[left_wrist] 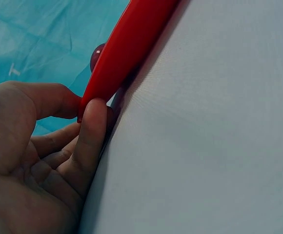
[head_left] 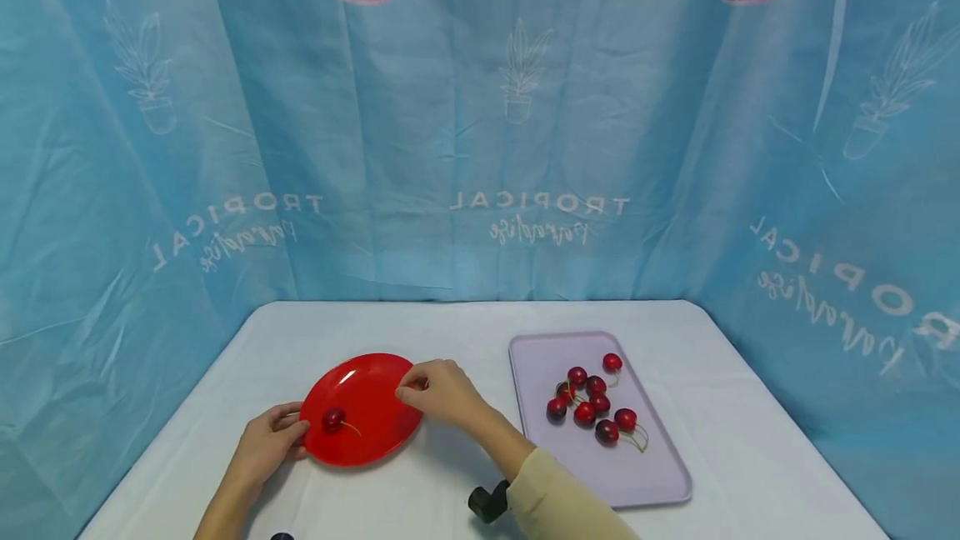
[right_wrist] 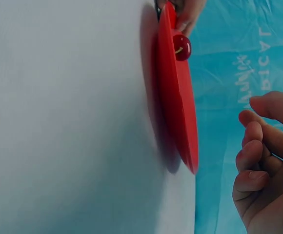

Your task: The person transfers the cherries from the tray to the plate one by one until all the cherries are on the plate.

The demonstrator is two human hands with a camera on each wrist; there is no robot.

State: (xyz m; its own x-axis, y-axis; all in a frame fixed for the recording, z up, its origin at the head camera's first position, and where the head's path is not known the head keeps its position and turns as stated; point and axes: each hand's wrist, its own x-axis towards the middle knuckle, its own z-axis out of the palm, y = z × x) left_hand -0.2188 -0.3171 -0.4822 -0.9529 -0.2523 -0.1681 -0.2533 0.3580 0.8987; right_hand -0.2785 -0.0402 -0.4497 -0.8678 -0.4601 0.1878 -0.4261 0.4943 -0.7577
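My left hand (head_left: 266, 444) pinches the near-left rim of a round red plate (head_left: 382, 386) between thumb and fingers. In the left wrist view the fingertips (left_wrist: 93, 119) lie under the rim and the thumb is on the other side. One dark red cherry (head_left: 333, 419) with a stem lies in the left part of the plate. Above the plate's right edge hovers my right hand (head_left: 442, 390), its fingers loosely curled. A gap shows between its thumb and forefinger in the right wrist view, with nothing in it.
A pale purple tray (head_left: 652, 477) on the right side of the white-covered table (head_left: 450, 319) bears several cherries (head_left: 598, 403), some with stems. Blue printed curtains (head_left: 420, 148) surround the table at the back and sides. A black object (head_left: 489, 502) shows by the right sleeve (head_left: 558, 494).
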